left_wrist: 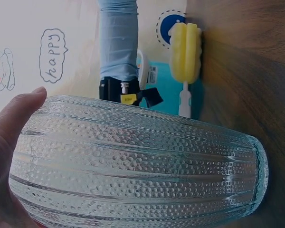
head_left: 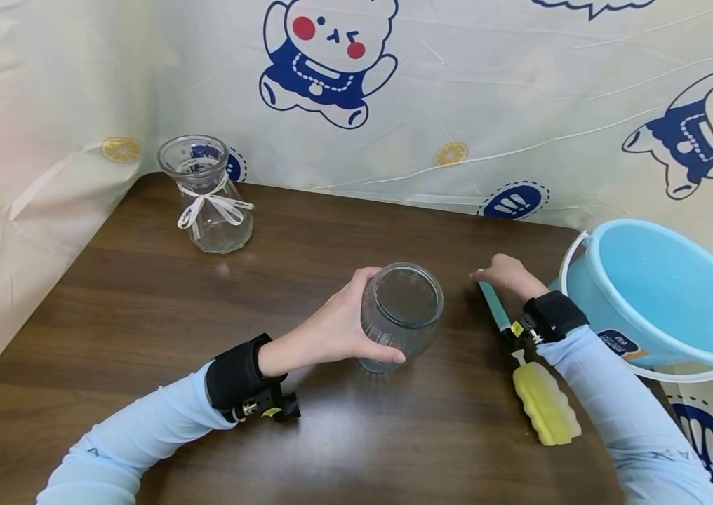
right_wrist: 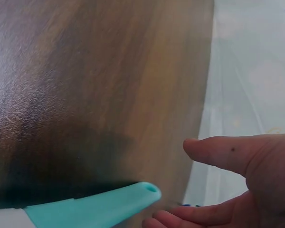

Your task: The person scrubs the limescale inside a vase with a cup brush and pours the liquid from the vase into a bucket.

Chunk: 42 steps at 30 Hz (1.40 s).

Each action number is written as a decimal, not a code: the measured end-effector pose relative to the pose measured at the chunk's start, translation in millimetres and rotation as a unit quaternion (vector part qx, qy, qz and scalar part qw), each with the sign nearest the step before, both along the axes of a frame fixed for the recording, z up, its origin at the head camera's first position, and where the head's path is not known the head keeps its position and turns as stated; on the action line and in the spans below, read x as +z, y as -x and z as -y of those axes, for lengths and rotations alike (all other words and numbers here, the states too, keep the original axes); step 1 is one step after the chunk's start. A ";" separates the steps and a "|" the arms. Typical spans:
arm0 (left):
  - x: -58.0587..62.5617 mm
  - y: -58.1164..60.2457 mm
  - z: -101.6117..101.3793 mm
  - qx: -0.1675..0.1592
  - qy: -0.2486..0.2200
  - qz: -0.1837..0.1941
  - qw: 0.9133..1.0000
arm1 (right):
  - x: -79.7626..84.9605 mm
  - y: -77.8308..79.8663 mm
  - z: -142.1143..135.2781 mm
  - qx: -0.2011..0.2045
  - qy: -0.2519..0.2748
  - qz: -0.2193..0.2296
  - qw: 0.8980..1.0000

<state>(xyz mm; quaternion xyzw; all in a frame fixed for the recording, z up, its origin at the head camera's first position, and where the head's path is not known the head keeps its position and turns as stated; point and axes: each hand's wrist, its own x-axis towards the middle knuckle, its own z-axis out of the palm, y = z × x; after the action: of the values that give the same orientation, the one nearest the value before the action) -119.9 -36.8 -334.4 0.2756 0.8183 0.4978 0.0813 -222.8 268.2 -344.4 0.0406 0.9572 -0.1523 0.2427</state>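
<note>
A clear glass jar (head_left: 416, 337) stands on the brown table, gripped from its left side by my left hand (head_left: 359, 322), the thumb along the near side. In the left wrist view the same jar (left_wrist: 142, 161) shows ribs and a dimpled surface. My right hand (head_left: 508, 275) is at the handle end of a bottle brush with a yellow sponge head (head_left: 544, 400). In the right wrist view its thumb (right_wrist: 216, 151) and fingers are spread apart beside the teal handle (right_wrist: 99, 206), with a gap between thumb and handle.
A glass vase (head_left: 220, 228) with a white ribbon bow stands at the back left. On the right is a light blue bucket (head_left: 609, 294) with a white handle, close to my right forearm. A printed curtain (head_left: 489, 84) hangs behind the table (head_left: 173, 301).
</note>
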 end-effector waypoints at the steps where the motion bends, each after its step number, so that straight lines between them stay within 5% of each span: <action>1: -0.3 0.1 -0.2 0.000 0.000 -0.001 1.000 | -2.3 0.5 -0.9 -0.003 0.003 0.001 1.000; 9: -0.3 -0.9 -0.2 0.007 0.007 0.009 1.000 | -24.6 9.7 -10.8 -0.015 0.015 0.004 1.000; 15: -0.6 -0.8 -1.5 0.006 0.005 0.007 1.000 | -29.6 16.2 -17.7 -0.068 0.036 0.025 0.997; 19: -0.7 -1.0 -1.9 0.002 0.007 0.008 1.000 | -20.6 10.5 -15.4 -0.074 0.043 0.025 0.996; 26: 0.3 -0.9 -1.5 0.007 0.004 0.012 1.000 | 6.9 -4.1 -8.4 -0.028 0.067 -0.041 0.997; 36: -0.5 -0.1 -1.1 -0.001 -0.001 0.013 1.000 | 37.1 -25.2 -12.0 -0.083 0.154 -0.088 0.981; 42: 0.5 -0.2 -1.0 -0.001 -0.002 0.015 1.000 | 42.3 -36.3 -13.8 -0.092 0.174 -0.070 0.978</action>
<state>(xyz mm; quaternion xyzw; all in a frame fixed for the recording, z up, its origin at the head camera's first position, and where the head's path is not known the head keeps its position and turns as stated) -119.7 -35.8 -333.9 0.2689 0.8158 0.5033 0.0940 -186.5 282.0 -302.1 0.0746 0.9229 -0.3403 0.1638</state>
